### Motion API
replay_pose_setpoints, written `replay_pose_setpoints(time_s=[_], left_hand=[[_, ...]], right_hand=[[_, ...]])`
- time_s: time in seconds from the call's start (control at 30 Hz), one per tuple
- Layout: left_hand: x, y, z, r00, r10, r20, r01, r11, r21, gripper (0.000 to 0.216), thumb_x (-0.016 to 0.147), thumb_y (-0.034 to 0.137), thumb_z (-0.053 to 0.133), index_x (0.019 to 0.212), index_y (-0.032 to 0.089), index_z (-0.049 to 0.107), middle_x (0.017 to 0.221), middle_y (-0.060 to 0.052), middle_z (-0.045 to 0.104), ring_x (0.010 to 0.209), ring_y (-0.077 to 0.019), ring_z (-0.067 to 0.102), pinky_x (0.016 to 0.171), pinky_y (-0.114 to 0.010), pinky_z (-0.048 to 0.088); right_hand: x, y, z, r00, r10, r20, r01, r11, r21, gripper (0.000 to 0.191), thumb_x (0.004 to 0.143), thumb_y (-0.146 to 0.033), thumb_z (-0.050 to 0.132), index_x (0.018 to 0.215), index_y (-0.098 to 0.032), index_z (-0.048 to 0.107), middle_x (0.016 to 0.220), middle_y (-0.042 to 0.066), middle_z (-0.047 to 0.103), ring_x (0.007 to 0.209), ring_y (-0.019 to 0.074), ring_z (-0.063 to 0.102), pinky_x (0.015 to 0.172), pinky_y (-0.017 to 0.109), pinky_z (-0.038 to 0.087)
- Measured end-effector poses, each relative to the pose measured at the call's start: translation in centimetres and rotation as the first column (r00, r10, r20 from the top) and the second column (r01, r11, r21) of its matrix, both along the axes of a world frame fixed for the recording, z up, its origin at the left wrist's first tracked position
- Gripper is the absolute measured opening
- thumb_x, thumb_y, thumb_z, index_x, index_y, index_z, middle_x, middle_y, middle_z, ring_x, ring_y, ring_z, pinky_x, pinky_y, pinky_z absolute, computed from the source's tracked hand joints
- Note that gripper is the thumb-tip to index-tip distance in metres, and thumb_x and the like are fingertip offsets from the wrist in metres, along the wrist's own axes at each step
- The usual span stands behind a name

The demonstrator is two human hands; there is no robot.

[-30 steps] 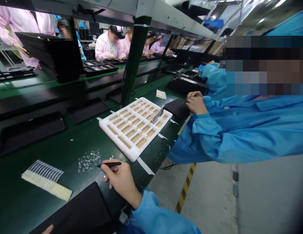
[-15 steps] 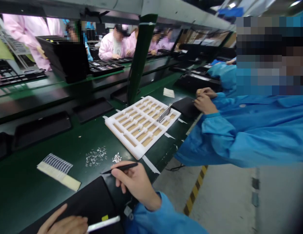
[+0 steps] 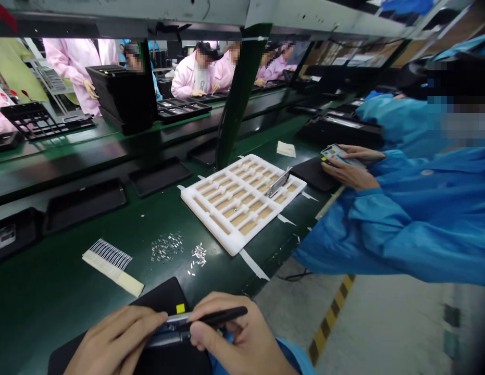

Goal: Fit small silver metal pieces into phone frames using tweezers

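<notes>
At the bottom of the head view my left hand (image 3: 113, 338) grips a silver-edged flat part (image 3: 168, 339), which looks like a phone frame, over a black mat (image 3: 164, 297). A yellow tab (image 3: 180, 308) shows beside its upper edge. My right hand (image 3: 238, 333) pinches slim black tweezers (image 3: 222, 315), working end against the part; the tip is hidden by fingers. Beyond the hands lie a pile of small silver pieces (image 3: 199, 254) and a looser scatter of tiny metal bits (image 3: 166, 247). Left of these is a cream card (image 3: 113, 273) with a row of thin strips.
A white foam tray (image 3: 234, 244) with slots is taped to the green bench (image 3: 156, 213); one slim device (image 3: 278, 182) stands in it. Black trays (image 3: 86, 203) line the bench's far side. At right, a co-worker in blue (image 3: 402, 208) handles a similar device (image 3: 338, 152).
My right hand has brought the tweezers from near the small silver pieces down to the part in my left hand. My left hand has shifted right and up with it. The view has turned slightly left.
</notes>
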State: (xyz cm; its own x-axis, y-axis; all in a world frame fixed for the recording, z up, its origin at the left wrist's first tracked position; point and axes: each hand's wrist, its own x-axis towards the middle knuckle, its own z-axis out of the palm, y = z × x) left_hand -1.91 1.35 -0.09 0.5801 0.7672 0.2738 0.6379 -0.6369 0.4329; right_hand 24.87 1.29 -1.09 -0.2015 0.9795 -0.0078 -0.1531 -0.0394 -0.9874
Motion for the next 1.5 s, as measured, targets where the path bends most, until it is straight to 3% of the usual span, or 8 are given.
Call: replay_pose_setpoints(time_s=[0.1,0.2,0.37,0.47,0.77,1.0,1.27,1.5], left_hand=[[0.6,0.8,0.7,0.999,-0.011,0.048,0.014,0.998,-0.055,0.044,0.104,0.015,0.054,0.139,0.038,0.067,0.116,0.004,0.082,0.097,-0.0106,0.082,0.083,-0.011,0.062],[0.7,1.3,0.7,0.995,0.067,0.072,-0.052,0.981,-0.188,0.040,0.104,0.020,0.057,0.135,0.042,0.072,0.112,0.005,0.083,0.094,-0.0120,0.083,0.080,-0.013,0.063],[0.9,1.6,-0.1,0.984,0.171,0.051,-0.132,0.889,-0.439,0.027,0.103,0.032,0.061,0.118,0.037,0.083,0.106,0.002,0.087,0.093,-0.0174,0.084,0.080,-0.021,0.067],[1.2,1.5,-0.6,0.976,0.208,0.064,-0.145,0.841,-0.521,0.027,0.103,0.032,0.060,0.117,0.036,0.083,0.108,0.001,0.087,0.095,-0.0179,0.084,0.079,-0.023,0.067],[1.2,0.8,-2.0,0.968,0.251,-0.003,-0.213,0.815,-0.538,0.031,0.104,0.035,0.056,0.122,0.040,0.080,0.110,0.003,0.085,0.095,-0.0168,0.082,0.082,-0.024,0.065],[1.3,0.4,-2.3,0.963,0.269,-0.022,-0.242,0.822,-0.516,0.029,0.104,0.038,0.056,0.120,0.034,0.080,0.108,0.001,0.084,0.088,-0.0158,0.081,0.081,-0.022,0.065],[1.8,0.2,-3.2,0.920,0.385,-0.080,-0.349,0.706,-0.617,0.029,0.102,0.047,0.060,0.111,0.034,0.084,0.108,0.001,0.083,0.097,-0.0168,0.079,0.088,-0.023,0.063],[1.2,-0.1,-4.2,0.923,0.381,-0.046,-0.342,0.763,-0.549,0.027,0.102,0.051,0.063,0.109,0.036,0.084,0.102,0.002,0.083,0.090,-0.0150,0.080,0.082,-0.020,0.063]], right_hand=[[-0.3,-0.1,-0.6,0.999,-0.030,0.040,0.029,0.999,0.033,0.009,0.091,-0.028,0.083,0.090,-0.021,0.089,0.085,0.010,0.080,0.062,0.0207,0.077,0.060,0.030,0.068],[-0.7,0.0,-1.2,0.998,-0.043,0.049,0.042,0.999,0.015,0.009,0.090,-0.030,0.085,0.090,-0.021,0.088,0.088,0.010,0.082,0.064,0.0217,0.078,0.060,0.031,0.068],[-1.8,0.6,-2.3,0.999,0.026,0.047,-0.023,0.998,-0.062,0.012,0.090,-0.031,0.084,0.090,-0.019,0.087,0.085,0.008,0.080,0.065,0.0205,0.078,0.060,0.028,0.066],[-2.2,0.8,-3.1,0.998,0.041,0.047,-0.036,0.994,-0.102,0.014,0.090,-0.032,0.083,0.089,-0.018,0.086,0.080,0.006,0.078,0.064,0.0196,0.077,0.058,0.027,0.064],[-2.4,1.0,-3.6,0.992,0.069,0.110,-0.053,0.988,-0.143,0.017,0.091,-0.033,0.080,0.088,-0.017,0.084,0.080,0.007,0.078,0.064,0.0202,0.076,0.056,0.027,0.060],[-2.5,1.1,-3.5,0.993,0.049,0.108,-0.032,0.988,-0.154,0.017,0.091,-0.034,0.080,0.090,-0.017,0.086,0.079,0.006,0.078,0.063,0.0197,0.076,0.056,0.026,0.059],[-2.5,1.0,-3.1,0.990,0.015,0.141,-0.005,0.997,-0.075,0.016,0.091,-0.029,0.078,0.085,-0.016,0.085,0.081,0.009,0.078,0.064,0.0178,0.074,0.057,0.024,0.059],[-2.7,0.6,-3.1,0.985,-0.038,0.170,0.039,0.999,-0.004,0.013,0.091,-0.025,0.077,0.089,-0.017,0.086,0.082,0.008,0.080,0.066,0.0181,0.077,0.058,0.022,0.060]])
